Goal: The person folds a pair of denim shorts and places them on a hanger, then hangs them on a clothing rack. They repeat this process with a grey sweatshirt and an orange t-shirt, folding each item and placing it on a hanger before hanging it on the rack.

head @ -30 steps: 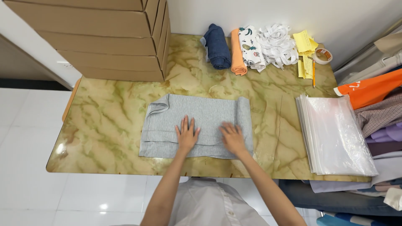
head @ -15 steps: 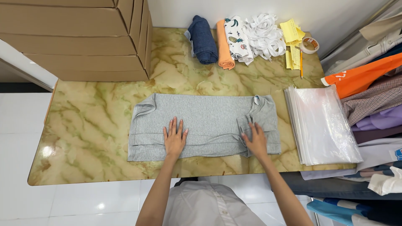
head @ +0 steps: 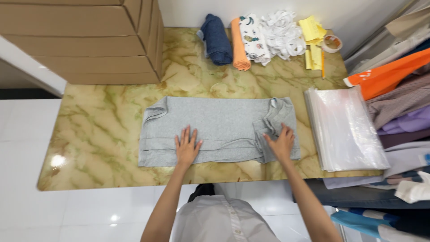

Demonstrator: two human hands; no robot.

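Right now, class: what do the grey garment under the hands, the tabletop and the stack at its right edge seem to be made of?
Grey garment: soft knit fabric, probably cotton jersey; matte, it creases.
Tabletop: marble or a marble-look surface; polished, yellow-green veins, glare spots.
Stack of bags: thin clear plastic; glossy, see-through.
Left hand and right hand press flat on the garment.

A garment packing workroom: flat cardboard cartons (head: 80, 40) stacked on a marble-patterned table (head: 103, 130), a pile of clear plastic bags (head: 345, 130), rolled clothes (head: 242, 38), a tape roll (head: 332, 43), and heaped garments (head: 398, 103) alongside.
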